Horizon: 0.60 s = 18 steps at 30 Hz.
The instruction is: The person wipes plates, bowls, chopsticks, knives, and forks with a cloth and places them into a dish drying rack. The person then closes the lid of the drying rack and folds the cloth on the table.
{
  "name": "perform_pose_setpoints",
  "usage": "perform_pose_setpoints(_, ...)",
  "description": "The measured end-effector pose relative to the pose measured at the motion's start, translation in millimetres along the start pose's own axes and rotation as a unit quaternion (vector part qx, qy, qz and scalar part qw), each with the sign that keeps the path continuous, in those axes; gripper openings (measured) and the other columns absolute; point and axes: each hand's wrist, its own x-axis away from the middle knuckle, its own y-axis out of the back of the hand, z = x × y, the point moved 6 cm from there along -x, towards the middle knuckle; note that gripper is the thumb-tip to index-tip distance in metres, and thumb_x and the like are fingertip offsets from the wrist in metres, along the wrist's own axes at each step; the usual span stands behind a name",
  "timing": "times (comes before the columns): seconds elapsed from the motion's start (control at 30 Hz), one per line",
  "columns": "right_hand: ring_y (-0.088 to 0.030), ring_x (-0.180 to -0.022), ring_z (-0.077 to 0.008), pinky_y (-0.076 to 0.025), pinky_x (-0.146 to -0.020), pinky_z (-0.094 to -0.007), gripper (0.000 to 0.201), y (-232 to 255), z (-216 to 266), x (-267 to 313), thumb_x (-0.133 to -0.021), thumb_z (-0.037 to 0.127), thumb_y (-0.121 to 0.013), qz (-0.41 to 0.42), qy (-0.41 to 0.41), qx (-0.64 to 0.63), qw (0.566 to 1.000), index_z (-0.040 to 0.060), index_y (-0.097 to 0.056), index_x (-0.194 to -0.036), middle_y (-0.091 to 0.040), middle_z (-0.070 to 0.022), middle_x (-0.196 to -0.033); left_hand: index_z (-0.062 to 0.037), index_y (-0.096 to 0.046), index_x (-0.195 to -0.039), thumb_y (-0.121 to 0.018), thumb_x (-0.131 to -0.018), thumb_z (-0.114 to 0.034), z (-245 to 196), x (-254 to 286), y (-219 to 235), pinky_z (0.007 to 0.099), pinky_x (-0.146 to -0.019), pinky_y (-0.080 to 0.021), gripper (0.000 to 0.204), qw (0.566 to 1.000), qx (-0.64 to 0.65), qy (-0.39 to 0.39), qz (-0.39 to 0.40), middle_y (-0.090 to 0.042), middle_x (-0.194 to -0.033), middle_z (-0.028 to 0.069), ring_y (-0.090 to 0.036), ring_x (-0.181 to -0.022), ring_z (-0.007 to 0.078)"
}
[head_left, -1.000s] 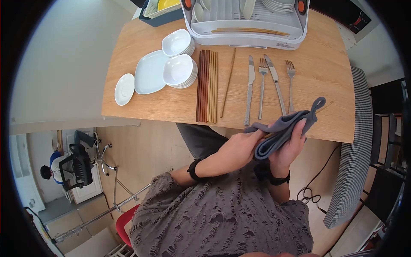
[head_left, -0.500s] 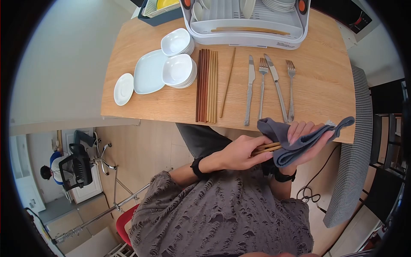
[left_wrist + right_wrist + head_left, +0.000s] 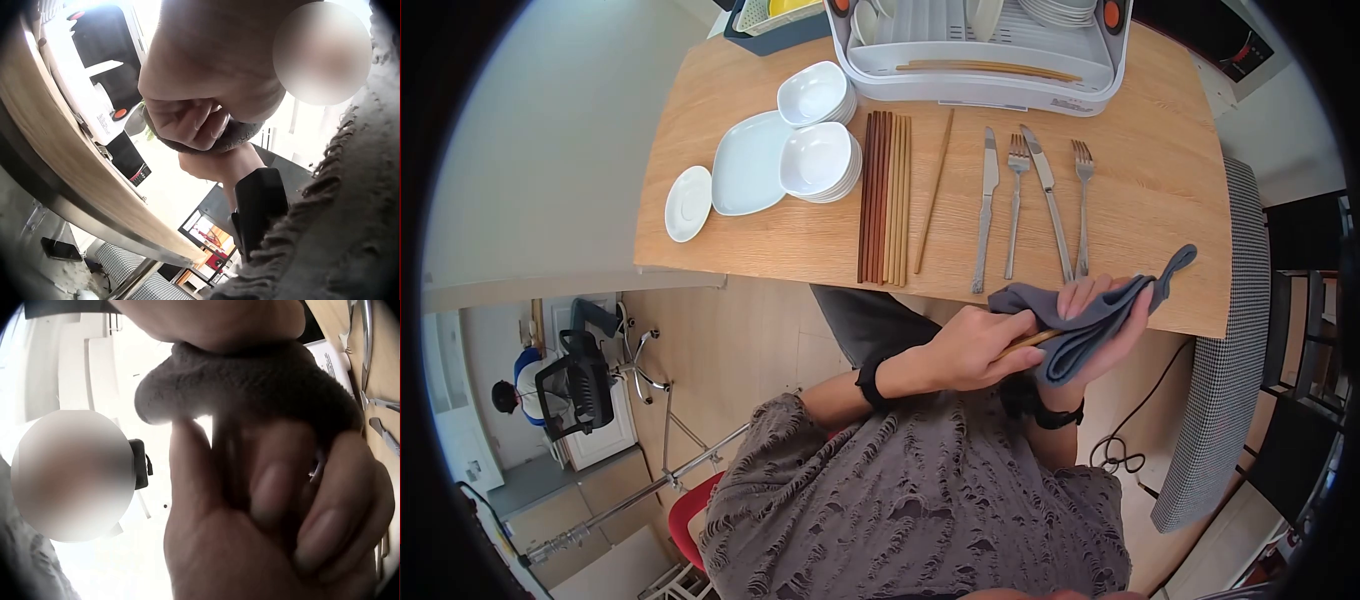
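My left hand (image 3: 975, 350) grips light wooden chopsticks (image 3: 1032, 342) by one end, thumb and fingers curled round them. Their other part runs into a folded dark grey cloth (image 3: 1065, 362), which hides it. My right hand (image 3: 1122, 345) clasps that cloth round the chopsticks, fingers on top and thumb along the far side. In the left wrist view the left hand (image 3: 206, 94) is curled in front of the cloth (image 3: 240, 134). The right wrist view shows the right hand's fingers bent close under the fuzzy cloth (image 3: 250, 387).
On the table lie a row of dark and light chopsticks (image 3: 885, 200), a single chopstick (image 3: 934, 195), two knives (image 3: 986, 200) and two forks (image 3: 1084, 200). Stacked white bowls (image 3: 818, 160), a plate (image 3: 740, 175) and a saucer (image 3: 688, 205) stand left. A dish rack (image 3: 990, 92) is behind.
The cloth and right hand first moved right and down, baring more of the chopsticks by the left hand, then came back slightly left. Table items stay put.
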Motion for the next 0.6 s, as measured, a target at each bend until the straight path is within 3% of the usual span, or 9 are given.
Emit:
perform_pose_setpoints(0.1, -0.043, -0.050, -0.0164, -0.041, -0.048, -0.0316, 0.036, 2, -7, 8, -0.106, 0.039, -0.037, -0.039, 0.015, 0.032, 0.999, 0.0083, -0.047, -0.092, -0.044, -0.0037, -0.061, -0.0040, -0.056, -0.098, -0.062, -0.094, -0.039, 5, 1, 0, 0.0432, -0.058, -0.047, 0.036, 1.000, -0.010, -0.003, 0.019, -0.060, -0.069, 0.0159, -0.061, -0.064, 0.0385)
perform_pose_setpoints(0.13, -0.043, -0.049, -0.0157, -0.042, -0.048, -0.0312, 0.035, -1, -6, 9, -0.106, 0.039, -0.038, 0.000, 0.027, 0.048, 0.998, 0.0087, -0.045, -0.090, -0.044, -0.0034, -0.059, -0.0038, -0.056, -0.100, -0.061, -0.095, -0.039, 3, 1, 1, 0.0436, -0.058, -0.047, 0.036, 1.000, -0.006, -0.009, 0.027, -0.060, -0.069, 0.0160, -0.061, -0.064, 0.0390)
perform_pose_setpoints(0.2, -0.042, -0.049, -0.0153, -0.041, -0.048, -0.0305, 0.034, 4, -4, 7, -0.106, 0.038, -0.038, -0.002, 0.035, 0.041, 0.999, 0.0091, -0.044, -0.089, -0.043, -0.0031, -0.058, -0.0036, -0.057, -0.101, -0.060, -0.095, -0.040, 0, -1, 6, 0.0440, -0.058, -0.048, 0.037, 0.999, -0.002, -0.014, 0.034, -0.059, -0.068, 0.0162, -0.061, -0.065, 0.0394)
perform_pose_setpoints(0.27, -0.042, -0.049, -0.0148, -0.041, -0.048, -0.0298, 0.034, 5, 0, 4, -0.106, 0.038, -0.038, -0.001, 0.038, 0.036, 0.999, 0.0096, -0.043, -0.087, -0.042, -0.0028, -0.057, -0.0028, -0.057, -0.108, -0.062, -0.094, -0.040, 3, 0, 0, 0.0426, -0.060, -0.048, 0.040, 0.989, -0.021, 0.036, 0.139, -0.060, -0.075, 0.0174, -0.061, -0.068, 0.0391)
perform_pose_setpoints(0.37, -0.040, -0.048, -0.0141, -0.040, -0.047, -0.0286, 0.033, 9, 11, -3, -0.106, 0.037, -0.038, -0.033, 0.075, 0.055, 0.995, 0.0107, -0.042, -0.086, -0.040, -0.0021, -0.056, -0.0021, -0.058, -0.113, -0.066, -0.093, -0.034, 3, -1, 3, 0.0408, -0.063, -0.049, 0.039, 0.996, -0.002, -0.017, 0.088, -0.062, -0.083, 0.0155, -0.063, -0.073, 0.0367)
perform_pose_setpoints(0.47, -0.040, -0.048, -0.0139, -0.038, -0.047, -0.0285, 0.033, 18, 15, -9, -0.106, 0.037, -0.038, -0.043, 0.080, 0.044, 0.995, 0.0113, -0.042, -0.085, -0.040, -0.0017, -0.056, -0.0017, -0.058, -0.116, -0.067, -0.092, -0.025, 1, 2, 10, 0.0388, -0.066, -0.050, 0.035, 0.988, 0.034, 0.018, 0.147, -0.063, -0.088, 0.0135, -0.064, -0.078, 0.0333)
perform_pose_setpoints(0.6, -0.042, -0.049, -0.0150, -0.039, -0.048, -0.0288, 0.034, 15, 9, -8, -0.105, 0.037, -0.039, -0.063, 0.056, 0.066, 0.994, 0.0101, -0.043, -0.085, -0.043, -0.0037, -0.058, -0.0030, -0.061, -0.115, -0.068, -0.090, -0.023, 5, 5, 11, 0.0384, -0.067, -0.051, 0.033, 0.992, 0.026, 0.002, 0.123, -0.064, -0.088, 0.0129, -0.065, -0.078, 0.0311)
